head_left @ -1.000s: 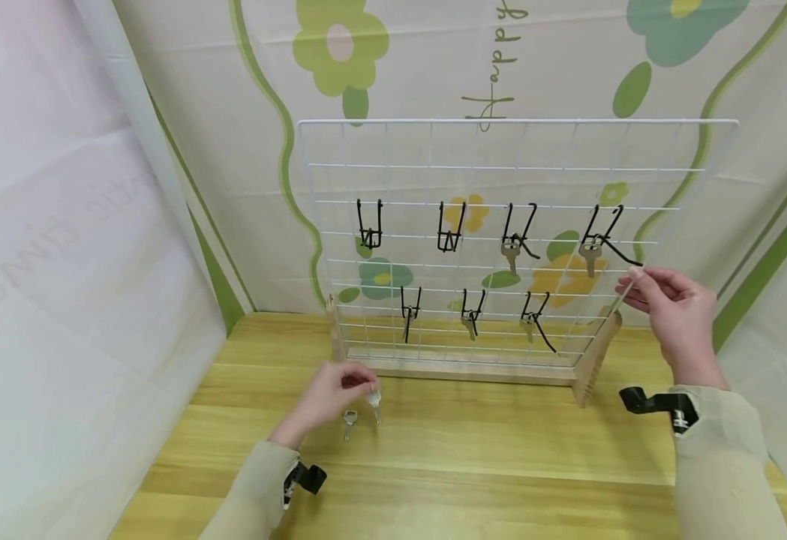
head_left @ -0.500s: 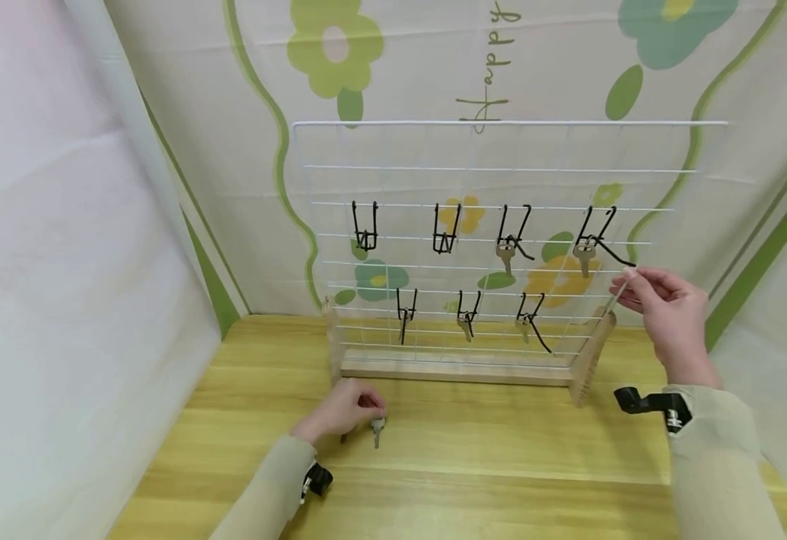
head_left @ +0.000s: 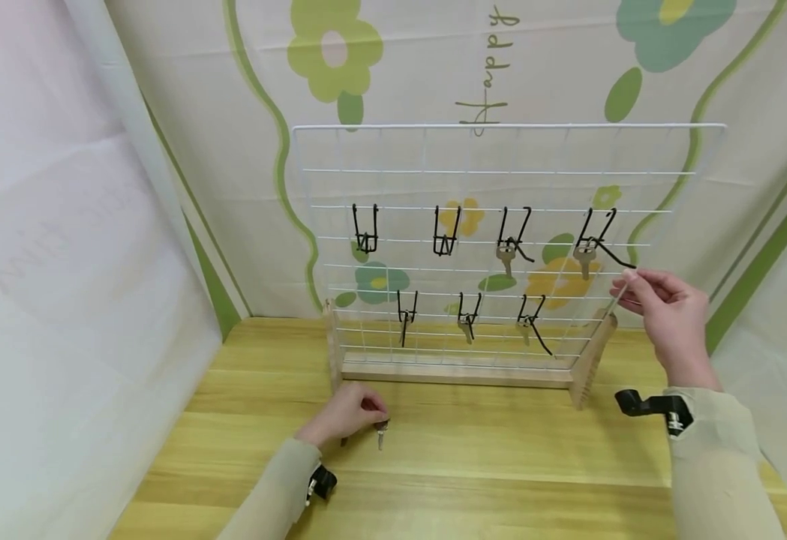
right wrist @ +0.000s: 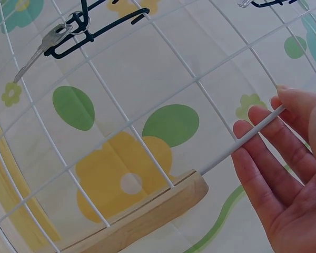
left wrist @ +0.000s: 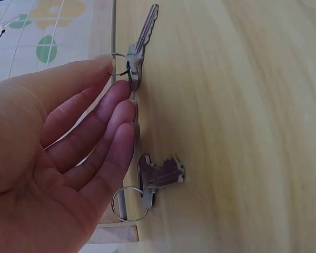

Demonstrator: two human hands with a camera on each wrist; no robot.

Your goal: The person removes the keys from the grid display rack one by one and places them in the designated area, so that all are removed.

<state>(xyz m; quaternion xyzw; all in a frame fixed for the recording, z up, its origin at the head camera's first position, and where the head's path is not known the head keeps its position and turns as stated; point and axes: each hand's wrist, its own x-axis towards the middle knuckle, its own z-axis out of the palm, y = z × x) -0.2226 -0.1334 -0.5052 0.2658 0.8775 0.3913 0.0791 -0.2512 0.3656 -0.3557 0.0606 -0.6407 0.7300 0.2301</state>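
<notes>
A white wire grid point(head_left: 501, 172) stands upright in a wooden base point(head_left: 457, 373) and carries black hooks. Keys hang on several of them, such as one in the upper row point(head_left: 506, 259) and one in the lower row point(head_left: 466, 326). My left hand point(head_left: 378, 418) rests low on the table and pinches a silver key point(head_left: 381, 433) by its head and ring. In the left wrist view the fingertips point(left wrist: 124, 87) touch that key point(left wrist: 139, 47), and a second key point(left wrist: 158, 176) lies under the hand. My right hand point(head_left: 626, 289) grips the grid's right edge wire point(right wrist: 237, 145).
Three hooks are bare: the two upper left ones point(head_left: 366, 229) and the lower left one point(head_left: 407, 315). A flowered cloth backdrop point(head_left: 339, 52) hangs close behind the rack, with white sheeting point(head_left: 62, 262) at the left. The yellow wooden table point(head_left: 501, 465) stretches in front of the base.
My left hand has brought the key down from just above the table to the tabletop and drawn slightly nearer to me, covering the second key. The right hand keeps its hold on the grid's edge.
</notes>
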